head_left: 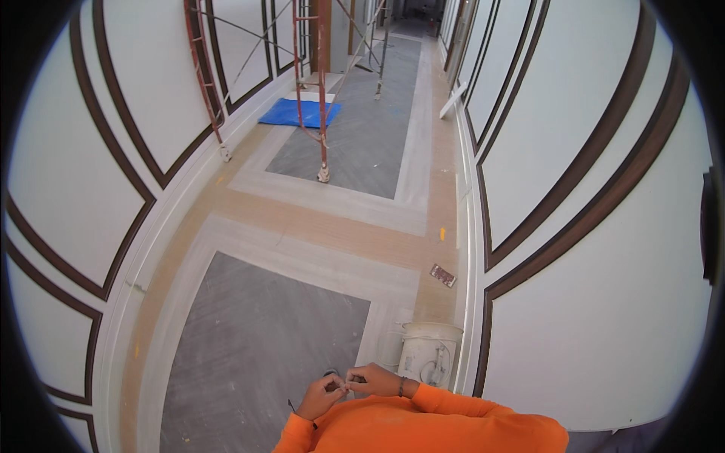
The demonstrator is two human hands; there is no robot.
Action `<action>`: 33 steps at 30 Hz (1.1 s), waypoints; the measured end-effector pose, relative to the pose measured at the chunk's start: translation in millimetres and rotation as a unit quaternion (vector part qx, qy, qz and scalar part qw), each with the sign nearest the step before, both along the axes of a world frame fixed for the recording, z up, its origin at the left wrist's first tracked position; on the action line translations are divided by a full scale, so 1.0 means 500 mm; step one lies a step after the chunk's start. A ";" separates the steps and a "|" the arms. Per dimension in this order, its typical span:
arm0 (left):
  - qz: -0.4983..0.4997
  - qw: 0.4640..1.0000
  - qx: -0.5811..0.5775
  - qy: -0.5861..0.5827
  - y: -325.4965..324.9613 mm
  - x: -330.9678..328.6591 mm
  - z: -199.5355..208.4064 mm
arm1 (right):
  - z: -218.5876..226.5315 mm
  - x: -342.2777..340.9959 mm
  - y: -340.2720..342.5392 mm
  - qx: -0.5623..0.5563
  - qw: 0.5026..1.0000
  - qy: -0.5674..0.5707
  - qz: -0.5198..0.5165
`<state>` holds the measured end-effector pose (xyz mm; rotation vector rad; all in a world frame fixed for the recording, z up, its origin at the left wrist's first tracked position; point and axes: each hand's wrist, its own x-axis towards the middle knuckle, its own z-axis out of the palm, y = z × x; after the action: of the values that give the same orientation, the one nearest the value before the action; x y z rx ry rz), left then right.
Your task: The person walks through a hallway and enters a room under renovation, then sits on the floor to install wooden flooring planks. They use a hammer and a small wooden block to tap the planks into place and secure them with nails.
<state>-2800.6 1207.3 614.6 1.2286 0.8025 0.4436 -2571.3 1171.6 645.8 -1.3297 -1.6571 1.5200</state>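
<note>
Meeting at the bottom middle, the left hand [320, 395] and right hand [375, 380] have bent fingers; I can't tell if they pinch anything. A whitish bucket [429, 349] sits near the right hand, lower right.

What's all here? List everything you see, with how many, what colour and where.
Scaffold: at least one, mostly red, upper left
Sheet: one, blue, on the floor by the scaffold
Strip: one, white, leaning at the right wall
Wall panels: several, white with dark brown trim, both sides
Floor panels: two, grey, near and far
Scrap: one, yellow, floor right
Flat rectangle: one, reddish and white, floor right
Bucket: at least one, whitish, lower right
Small object: one, dark, behind the hands, kind unclear
Sleeves: two, orange, bottom
Left hand, right hand: fingertips together, bottom centre
</note>
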 end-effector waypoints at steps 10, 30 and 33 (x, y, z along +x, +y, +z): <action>-0.192 0.977 0.077 0.051 0.594 0.339 -0.028 | -0.101 0.258 0.421 -0.034 0.972 0.049 -0.228; -0.184 0.974 0.135 -0.009 1.752 1.190 -0.011 | -0.029 1.091 1.567 0.047 0.969 -0.030 -0.241; -0.224 0.963 0.151 -0.020 1.906 1.353 0.006 | -0.027 1.222 1.693 0.028 0.951 -0.018 -0.306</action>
<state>-2123.9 2160.0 617.5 1.6299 0.4085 0.2212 -1960.1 2017.9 632.3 -1.6460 -1.1331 1.0713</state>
